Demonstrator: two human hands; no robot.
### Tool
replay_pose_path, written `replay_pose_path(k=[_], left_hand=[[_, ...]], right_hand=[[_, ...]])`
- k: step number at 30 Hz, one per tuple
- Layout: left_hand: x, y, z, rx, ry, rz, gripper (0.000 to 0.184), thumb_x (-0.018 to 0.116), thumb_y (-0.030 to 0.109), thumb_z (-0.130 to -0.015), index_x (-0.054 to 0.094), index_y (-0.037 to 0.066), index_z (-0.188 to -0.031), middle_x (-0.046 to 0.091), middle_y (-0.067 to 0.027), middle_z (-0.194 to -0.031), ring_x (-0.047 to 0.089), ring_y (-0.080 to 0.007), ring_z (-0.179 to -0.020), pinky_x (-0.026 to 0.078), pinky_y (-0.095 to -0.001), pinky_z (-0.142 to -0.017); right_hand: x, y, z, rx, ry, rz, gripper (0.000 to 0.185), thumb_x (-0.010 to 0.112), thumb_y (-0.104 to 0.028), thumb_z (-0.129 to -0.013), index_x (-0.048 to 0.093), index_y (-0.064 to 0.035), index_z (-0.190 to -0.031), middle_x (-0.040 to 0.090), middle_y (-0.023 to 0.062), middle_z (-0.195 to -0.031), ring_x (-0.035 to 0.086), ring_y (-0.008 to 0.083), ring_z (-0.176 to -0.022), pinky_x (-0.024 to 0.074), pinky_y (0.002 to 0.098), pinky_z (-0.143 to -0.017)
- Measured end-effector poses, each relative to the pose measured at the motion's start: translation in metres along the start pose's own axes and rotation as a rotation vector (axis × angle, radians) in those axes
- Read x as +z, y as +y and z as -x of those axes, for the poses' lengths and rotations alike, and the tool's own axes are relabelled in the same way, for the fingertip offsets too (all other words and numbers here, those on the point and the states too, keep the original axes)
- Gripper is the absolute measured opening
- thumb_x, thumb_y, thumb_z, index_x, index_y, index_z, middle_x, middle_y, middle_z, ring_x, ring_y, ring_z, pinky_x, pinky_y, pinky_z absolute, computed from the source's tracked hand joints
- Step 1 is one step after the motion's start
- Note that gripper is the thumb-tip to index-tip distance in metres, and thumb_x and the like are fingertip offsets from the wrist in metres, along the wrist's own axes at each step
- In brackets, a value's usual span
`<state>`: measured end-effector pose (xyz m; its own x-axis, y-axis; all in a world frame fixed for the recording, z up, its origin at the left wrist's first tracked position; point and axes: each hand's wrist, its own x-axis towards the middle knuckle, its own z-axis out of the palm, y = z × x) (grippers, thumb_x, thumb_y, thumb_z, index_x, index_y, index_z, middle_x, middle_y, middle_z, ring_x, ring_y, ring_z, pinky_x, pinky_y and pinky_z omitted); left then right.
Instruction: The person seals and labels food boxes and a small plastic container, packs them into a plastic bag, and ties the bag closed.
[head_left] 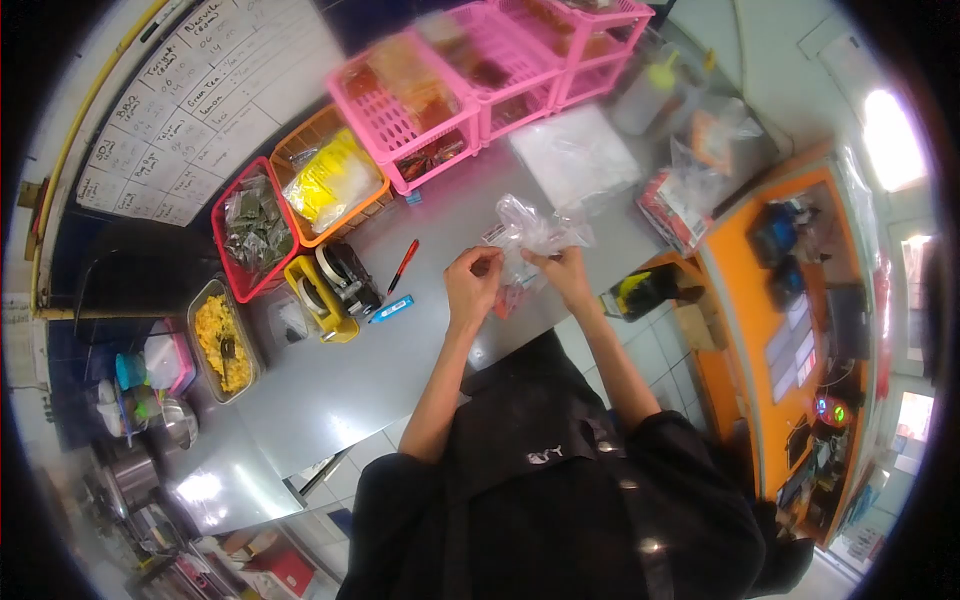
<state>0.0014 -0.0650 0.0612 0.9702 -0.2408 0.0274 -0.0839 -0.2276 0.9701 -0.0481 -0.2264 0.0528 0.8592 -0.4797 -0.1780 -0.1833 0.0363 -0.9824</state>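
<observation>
Over the steel counter (390, 345), a clear plastic bag (528, 228) with a crumpled top is held between both hands. My left hand (474, 285) pinches its left side with the fingers closed. On the right side, my right hand (562, 274) grips the plastic with thumb and fingers together. Something reddish (508, 303) shows low in the bag, too blurred to name. A white stack of sheets or bags (575, 157) lies just beyond the hands. To the left are a red and black pen (404, 264) and a blue marker (391, 308).
Pink baskets (400, 100) of packets line the back. An orange basket (335, 185), a red basket (255, 232), tape dispensers (335, 285) and a tray of yellow food (222, 345) stand left. Plastic-wrapped packets (680, 205) and squeeze bottles (650, 90) are at the right.
</observation>
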Motion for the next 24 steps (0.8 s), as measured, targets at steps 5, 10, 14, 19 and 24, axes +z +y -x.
replay_pose_path(k=[5,10,14,19,24], left_hand=[[0.005,0.017,0.003,-0.140,-0.061,-0.002,0.017,0.072,0.011,-0.084,0.072,0.001,-0.098,0.071,-0.0081,-0.080,0.066,-0.0135,-0.073,0.052,-0.0296,-0.072],[0.016,0.018,0.015,-0.119,0.105,0.073,0.016,0.071,0.010,-0.086,0.071,0.001,-0.099,0.071,-0.0070,-0.084,0.065,-0.0127,-0.075,0.052,-0.0283,-0.074],[0.014,0.006,0.019,-0.134,0.175,0.264,0.013,0.071,0.008,-0.087,0.070,0.000,-0.097,0.071,-0.0056,-0.088,0.065,-0.0122,-0.077,0.052,-0.0265,-0.076],[0.011,0.007,0.026,-0.110,0.147,0.242,0.014,0.072,0.010,-0.087,0.070,0.002,-0.098,0.071,-0.0065,-0.086,0.065,-0.0129,-0.075,0.051,-0.0266,-0.075],[0.010,0.011,0.029,-0.068,0.092,-0.001,0.013,0.071,0.012,-0.085,0.071,0.002,-0.093,0.072,-0.0084,-0.082,0.068,-0.0183,-0.074,0.052,-0.0303,-0.072]], right_hand=[[0.003,-0.001,0.010,0.122,0.009,-0.045,0.028,0.079,-0.007,-0.079,0.068,0.0008,-0.104,0.070,0.0085,-0.101,0.065,0.0158,-0.091,0.0512,0.0311,-0.079],[0.024,0.018,0.042,0.032,0.157,-0.162,0.037,0.078,-0.005,-0.080,0.063,0.0024,-0.112,0.067,0.0113,-0.110,0.063,0.0178,-0.098,0.0511,0.0319,-0.081],[0.034,0.019,0.055,0.082,0.188,-0.319,0.038,0.076,-0.004,-0.082,0.061,0.0023,-0.116,0.066,0.0113,-0.112,0.063,0.0193,-0.101,0.0500,0.0325,-0.085],[0.031,0.011,0.056,0.174,0.171,-0.274,0.033,0.075,-0.003,-0.082,0.063,0.0010,-0.113,0.067,0.0077,-0.110,0.062,0.0176,-0.101,0.0482,0.0321,-0.088],[0.031,0.016,0.051,0.108,0.120,-0.311,0.029,0.072,-0.004,-0.084,0.065,0.0016,-0.112,0.068,0.0087,-0.110,0.063,0.0176,-0.103,0.0496,0.0328,-0.088]])
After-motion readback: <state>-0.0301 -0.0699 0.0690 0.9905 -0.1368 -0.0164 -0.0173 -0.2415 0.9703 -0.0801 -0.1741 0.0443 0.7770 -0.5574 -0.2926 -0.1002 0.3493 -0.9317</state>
